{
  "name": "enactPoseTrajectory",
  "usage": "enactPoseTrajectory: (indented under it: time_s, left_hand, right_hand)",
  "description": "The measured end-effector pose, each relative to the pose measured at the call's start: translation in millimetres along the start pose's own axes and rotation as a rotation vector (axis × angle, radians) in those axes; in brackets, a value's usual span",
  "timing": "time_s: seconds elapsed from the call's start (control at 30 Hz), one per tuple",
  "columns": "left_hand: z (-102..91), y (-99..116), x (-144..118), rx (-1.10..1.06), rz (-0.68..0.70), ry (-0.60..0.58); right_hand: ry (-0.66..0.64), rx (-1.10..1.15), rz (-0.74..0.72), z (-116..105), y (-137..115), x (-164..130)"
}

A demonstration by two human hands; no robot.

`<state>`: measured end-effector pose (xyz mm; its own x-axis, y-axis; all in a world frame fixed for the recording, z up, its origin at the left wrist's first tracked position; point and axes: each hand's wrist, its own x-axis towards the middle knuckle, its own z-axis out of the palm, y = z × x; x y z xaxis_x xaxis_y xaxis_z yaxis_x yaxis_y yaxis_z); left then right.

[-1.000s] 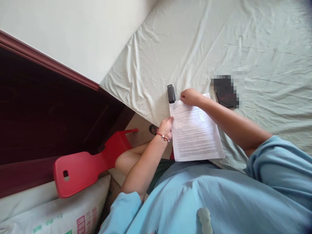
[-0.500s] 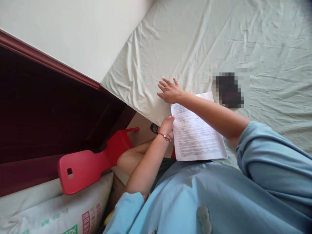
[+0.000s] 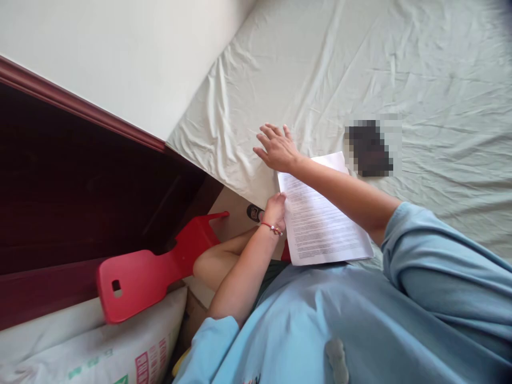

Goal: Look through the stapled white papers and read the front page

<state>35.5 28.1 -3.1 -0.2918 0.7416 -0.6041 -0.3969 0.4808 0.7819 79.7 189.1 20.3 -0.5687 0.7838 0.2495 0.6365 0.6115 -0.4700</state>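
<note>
I sat at the near edge of the bed [image 3: 360,58], which was covered in a pale, creased sheet. A stack of printed papers [image 3: 324,224] lay at that edge, close against my body, its far corner pointing up the bed. My left hand [image 3: 275,209], with a red bracelet [image 3: 271,228] at the wrist, gripped the papers' left edge, fingers curled shut on it. My right hand [image 3: 277,148] was flat on the sheet just past the papers' far left corner, near the bed's left edge, fingers spread and open, palm down. I could not tell what, if anything, lay under that palm; it hid the spot. My right forearm crossed over the upper half of the papers.

To do this well, I judged that my left hand should hold the sheets squared and pinned so none fanned out, while my right hand closed fully on whatever it covered before lifting. The soft mattress gave no firm backing, so any pressing on the papers would want a steady, straight push.

A dark, blurred-out object [image 3: 370,146] lay on the bed just right of the papers' far edge. A red chair [image 3: 148,272] stood on the floor to my left, beside a white sack [image 3: 100,346].
</note>
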Motion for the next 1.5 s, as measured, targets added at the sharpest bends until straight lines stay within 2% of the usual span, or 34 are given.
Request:
enactPoseTrajectory:
  time_s: [0.1, 0.2, 0.3, 0.33, 0.4, 0.5, 0.57, 0.67, 0.73, 0.83, 0.9, 0.97, 1.07, 1.3, 1.43, 1.5]
  left_hand:
    - [-8.4, -7, -16, -0.010, 0.042, -0.037]
    - [-23.7, -17, -30, -0.043, 0.097, -0.016]
    - [-39.9, -26, -39, -0.105, 0.164, -0.009]
    - [-44.4, -28, -41, -0.129, 0.181, -0.004]
    - [-51.7, -31, -41, -0.171, 0.213, 0.014]
    - [-58.4, -30, -37, -0.197, 0.249, 0.027]
    - [-60.4, -28, -32, -0.205, 0.255, 0.034]
    - [-59.2, -25, -27, -0.214, 0.238, 0.055]
    - [-55.4, -26, -27, -0.224, 0.235, 0.073]
    - [-48.4, -33, -35, -0.209, 0.253, 0.040]
    - [-45.8, -42, -42, -0.125, 0.258, -0.042]
    - [-46.2, -52, -48, 0.007, 0.266, -0.097]
    - [-50.2, -63, -53, 0.133, 0.267, -0.079]
    - [-55.9, -59, -54, 0.027, 0.185, -0.070]
    - [-64.2, -58, -58, 0.137, 0.201, -0.100]
    - [-73.5, -56, -60, 0.262, 0.220, -0.120]
  right_hand:
    - [0.163, 0.090, -0.017, -30, -1, -23]
    - [0.331, 0.177, -0.017, -55, 10, -66]
    - [0.420, 0.219, 0.101, -64, 28, -117]
    - [0.415, 0.229, 0.169, -65, 34, -133]
    - [0.325, 0.294, 0.315, -64, 42, -159]
    - [0.114, 0.478, 0.503, -63, 45, -188]
    - [-0.025, 0.704, 0.566, -63, 43, -199]
    - [-0.154, 1.000, 0.594, -61, 41, -208]
    - [-0.112, 1.022, 0.602, -56, 43, -211]
    - [0.059, 0.920, 0.594, -48, 50, -213]
    - [0.154, 0.879, 0.590, -44, 56, -216]
    - [0.192, 0.880, 0.580, -42, 60, -218]
    - [0.157, 0.860, 0.548, -44, 59, -219]
    - [0.088, 0.594, 0.535, -58, 52, -217]
    - [0.044, 0.460, 0.530, -62, 52, -217]
    - [0.025, 0.418, 0.517, -63, 53, -217]
